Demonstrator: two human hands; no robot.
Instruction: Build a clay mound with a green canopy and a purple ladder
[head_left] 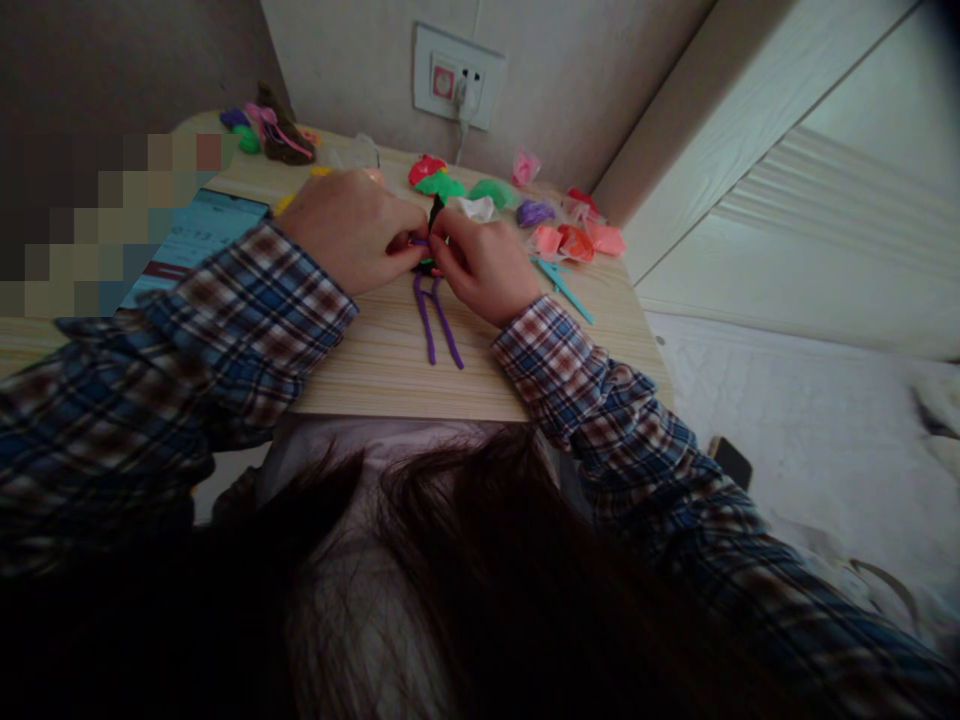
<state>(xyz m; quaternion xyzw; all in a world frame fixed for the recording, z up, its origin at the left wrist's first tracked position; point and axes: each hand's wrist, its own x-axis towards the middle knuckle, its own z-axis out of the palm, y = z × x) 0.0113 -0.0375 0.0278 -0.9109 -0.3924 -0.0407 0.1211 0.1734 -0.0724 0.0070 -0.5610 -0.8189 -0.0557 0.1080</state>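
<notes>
Head view of two hands at work over a pale wood-grain table. The left hand enters from the left and the right hand from the right; they meet in the upper centre of the frame. The left hand's thumb and fingers are closed in a pinch at a short purple piece. The right hand's thumb and forefinger are pressed together beside it; whether they grip anything cannot be told. A small black piece shows between the hands, partly hidden. Directly below the fingertips, two slender purple strands lie on the table, spreading slightly toward their lower ends and linked by a short crosspiece near the top. Right of centre, a turquoise tool lies slantwise near the right wrist. Behind the hands are a red lump, a bright green lump, a white piece, a wrapped purple lump and an orange-red lump. In the upper left, a brown mass stands beside a small green lump; below these, a lit screen is partly covered by pixelation. A wall socket with a white plug occupies the top centre.
</notes>
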